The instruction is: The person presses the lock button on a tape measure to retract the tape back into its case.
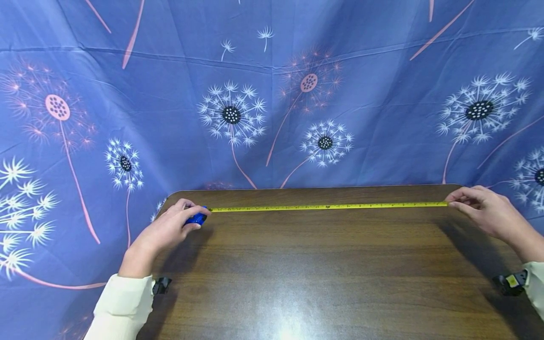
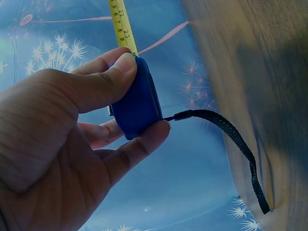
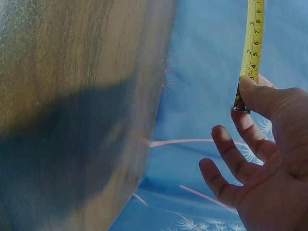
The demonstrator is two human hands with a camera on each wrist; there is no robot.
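Observation:
A blue tape measure is held in my left hand, thumb on one side and fingers on the other. Its black wrist strap dangles free in the left wrist view. The yellow blade stretches straight across the far part of the table, from the case to my right hand. In the right wrist view, thumb and index finger pinch the blade close to its metal end hook, while the other fingers are loosely bent.
A brown wood-grain table lies below the hands, with rounded far corners. Behind it hangs a blue cloth printed with dandelions. Black wrist cameras are strapped at both sleeves.

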